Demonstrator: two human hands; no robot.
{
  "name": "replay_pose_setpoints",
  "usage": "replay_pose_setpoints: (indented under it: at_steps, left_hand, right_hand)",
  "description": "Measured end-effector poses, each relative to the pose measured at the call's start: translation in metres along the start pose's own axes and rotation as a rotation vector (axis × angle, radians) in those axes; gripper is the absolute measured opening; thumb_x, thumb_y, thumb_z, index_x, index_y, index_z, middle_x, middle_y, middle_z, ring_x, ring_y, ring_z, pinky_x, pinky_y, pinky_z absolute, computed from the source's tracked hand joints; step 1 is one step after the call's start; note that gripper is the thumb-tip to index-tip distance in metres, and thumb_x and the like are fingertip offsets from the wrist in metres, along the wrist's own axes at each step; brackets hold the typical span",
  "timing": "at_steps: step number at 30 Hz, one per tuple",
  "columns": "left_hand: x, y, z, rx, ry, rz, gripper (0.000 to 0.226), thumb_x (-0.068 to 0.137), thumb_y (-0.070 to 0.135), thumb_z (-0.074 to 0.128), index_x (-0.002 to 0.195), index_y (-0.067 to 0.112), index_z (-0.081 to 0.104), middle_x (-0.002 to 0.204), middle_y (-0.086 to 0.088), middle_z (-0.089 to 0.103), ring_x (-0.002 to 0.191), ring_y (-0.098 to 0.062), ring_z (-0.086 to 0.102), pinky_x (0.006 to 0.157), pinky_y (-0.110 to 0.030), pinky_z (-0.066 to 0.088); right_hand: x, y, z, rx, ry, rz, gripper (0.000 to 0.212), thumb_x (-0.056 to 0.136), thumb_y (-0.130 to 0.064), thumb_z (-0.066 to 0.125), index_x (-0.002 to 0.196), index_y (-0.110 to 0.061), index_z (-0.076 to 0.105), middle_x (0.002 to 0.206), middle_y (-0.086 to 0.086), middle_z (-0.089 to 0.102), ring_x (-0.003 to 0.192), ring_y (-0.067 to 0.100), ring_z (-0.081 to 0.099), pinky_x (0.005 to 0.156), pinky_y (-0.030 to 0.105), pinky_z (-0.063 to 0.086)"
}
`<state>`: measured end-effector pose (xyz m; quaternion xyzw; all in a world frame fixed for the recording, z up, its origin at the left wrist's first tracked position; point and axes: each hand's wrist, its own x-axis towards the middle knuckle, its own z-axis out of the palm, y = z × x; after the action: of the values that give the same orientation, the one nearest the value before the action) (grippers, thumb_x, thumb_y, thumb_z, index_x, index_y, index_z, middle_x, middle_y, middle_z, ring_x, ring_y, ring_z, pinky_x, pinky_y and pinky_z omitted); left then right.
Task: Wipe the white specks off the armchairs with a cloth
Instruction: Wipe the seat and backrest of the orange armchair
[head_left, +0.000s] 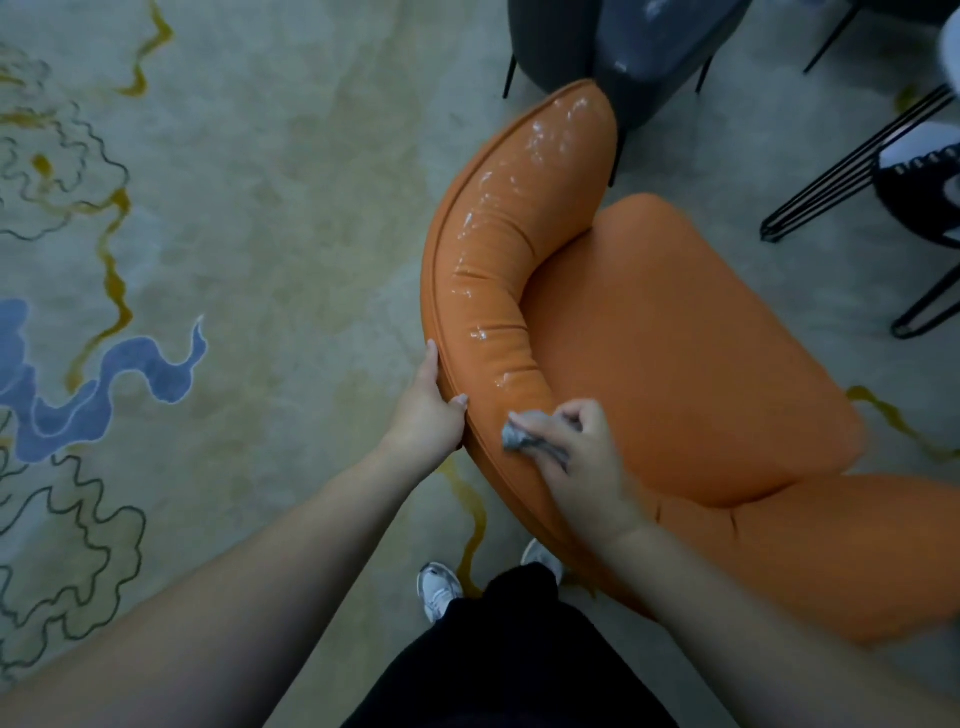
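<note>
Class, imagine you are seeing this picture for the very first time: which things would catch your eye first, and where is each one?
The orange armchair fills the right half, its curved backrest streaked with white specks towards the top. Near the bottom of that curve, the right hand presses a crumpled grey cloth onto the leather, while the left hand grips the chair's outer edge. On the left spreads a pale carpet with blue and gold swirls.

no readable text, labels, brands, numbers or signs on any surface in view
</note>
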<state>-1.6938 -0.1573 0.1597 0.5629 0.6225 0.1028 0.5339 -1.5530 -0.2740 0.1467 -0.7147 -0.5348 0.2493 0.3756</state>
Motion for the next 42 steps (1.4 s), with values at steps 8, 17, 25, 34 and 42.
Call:
replay_pose_setpoints:
  at_steps: [8,17,25,34,42]
  left_hand:
    - [0.012,0.011,-0.007,-0.015,0.003,0.003,0.069,0.099,0.017,0.047,0.154,0.035,0.010,0.156,0.003,0.030,0.132,-0.028,0.044,0.103,-0.050,0.045]
    - [0.041,0.020,-0.024,-0.049,-0.004,0.048,0.065,0.100,0.025,0.045,0.152,0.042,0.011,0.155,0.006,0.032,0.132,-0.024,0.045,0.103,-0.049,0.045]
    - [0.101,0.049,-0.051,0.096,-0.128,0.101,0.066,0.099,0.027,0.046,0.152,0.042,0.009,0.154,0.006,0.033,0.127,-0.027,0.049,0.100,-0.049,0.047]
    - [0.144,0.070,-0.066,0.230,-0.289,0.169,0.078,0.098,0.019,0.049,0.152,0.038,-0.004,0.156,-0.001,0.028,0.124,-0.032,0.051,0.099,-0.050,0.047]
    - [0.155,0.069,-0.077,0.256,-0.418,0.155,0.084,0.098,0.013,0.049,0.148,0.046,-0.010,0.149,0.005,0.033,0.119,-0.032,0.053,0.093,-0.050,0.052]
  right_hand:
    - [0.028,-0.011,0.002,0.079,-0.036,0.052,0.036,0.077,-0.003,0.075,0.109,-0.020,0.072,0.103,0.007,0.043,0.092,0.002,0.046,0.089,0.001,0.032]
    - [0.040,-0.002,0.011,0.106,0.037,0.135,0.048,0.076,-0.002,0.075,0.111,-0.031,0.065,0.096,0.003,0.048,0.085,-0.001,0.049,0.084,-0.001,0.032]
    - [0.108,-0.018,0.041,0.174,0.140,0.347,0.029,0.079,-0.009,0.074,0.105,-0.022,0.073,0.102,0.006,0.052,0.092,0.005,0.053,0.085,0.001,0.035]
    - [0.100,-0.031,0.050,0.085,0.276,0.408,0.039,0.073,-0.005,0.079,0.101,-0.031,0.072,0.093,-0.004,0.048,0.088,-0.001,0.052,0.080,0.001,0.035]
    - [0.105,-0.040,0.061,0.067,0.320,0.394,0.041,0.073,-0.002,0.078,0.102,-0.030,0.072,0.093,0.004,0.047,0.088,0.000,0.051,0.078,0.001,0.035]
